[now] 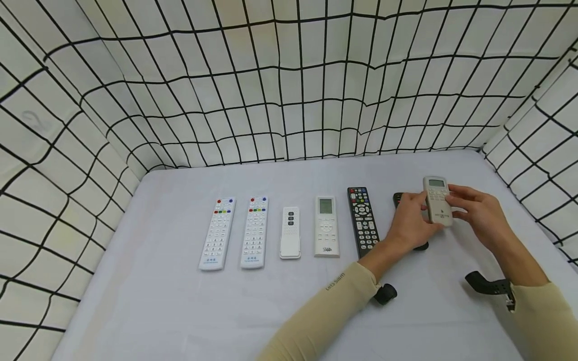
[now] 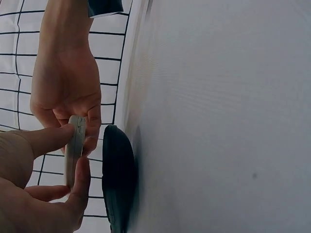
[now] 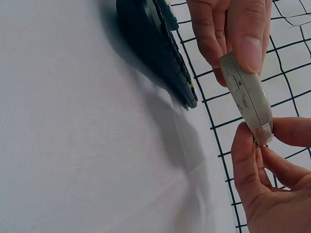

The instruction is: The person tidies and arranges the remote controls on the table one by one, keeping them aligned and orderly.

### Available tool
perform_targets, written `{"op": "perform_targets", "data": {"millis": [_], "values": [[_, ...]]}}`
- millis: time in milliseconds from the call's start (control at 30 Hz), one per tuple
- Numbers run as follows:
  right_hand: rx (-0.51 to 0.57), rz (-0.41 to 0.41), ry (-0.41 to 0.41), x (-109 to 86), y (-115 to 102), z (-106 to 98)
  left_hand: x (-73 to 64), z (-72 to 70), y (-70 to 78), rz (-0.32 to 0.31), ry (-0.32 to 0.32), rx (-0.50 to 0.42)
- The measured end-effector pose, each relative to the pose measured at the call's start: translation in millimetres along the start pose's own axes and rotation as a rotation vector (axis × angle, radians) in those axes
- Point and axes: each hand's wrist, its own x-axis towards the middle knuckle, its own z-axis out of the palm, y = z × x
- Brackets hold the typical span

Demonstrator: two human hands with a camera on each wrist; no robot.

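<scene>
A small cream remote control (image 1: 437, 200) with a grey screen is held up off the table between both hands, its button face turned upward. My left hand (image 1: 408, 223) pinches it by its left side and lower end. On its right edge, the thumb and fingers of my right hand (image 1: 485, 213) grip it. Edge-on in the right wrist view, the cream remote (image 3: 248, 99) has a hand at either end. Beneath my left hand lies a black remote (image 1: 397, 198), mostly hidden in the head view; its dark side (image 2: 117, 170) shows in the left wrist view.
Leftward in a row on the white tabletop (image 1: 158, 301) lie another black remote (image 1: 363, 218), a white remote with a screen (image 1: 326, 228), a small white remote (image 1: 290, 233) and two white remotes with coloured buttons (image 1: 255, 233). Black wire grid (image 1: 280, 105) surrounds the table's back and sides.
</scene>
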Motion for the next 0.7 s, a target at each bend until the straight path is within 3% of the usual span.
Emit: {"op": "perform_targets", "data": {"millis": [100,333,467,700], "values": [[-0.065,0.009,-0.004,-1.6,2.5,-1.9,-1.2,4.0,0.6,0.010,0.007,0.010],[-0.062,0.001,-0.004,-6.4,8.3,-6.1,-2.4,11.9,3.4,0.051,0.030,0.116],[-0.062,-0.004,0.003,-7.7,13.5,-7.7,-1.4,16.0,5.8,0.046,0.046,0.196],[-0.097,-0.032,-0.006,-7.5,21.9,-9.0,-2.8,18.2,9.8,0.024,0.023,0.235]]}}
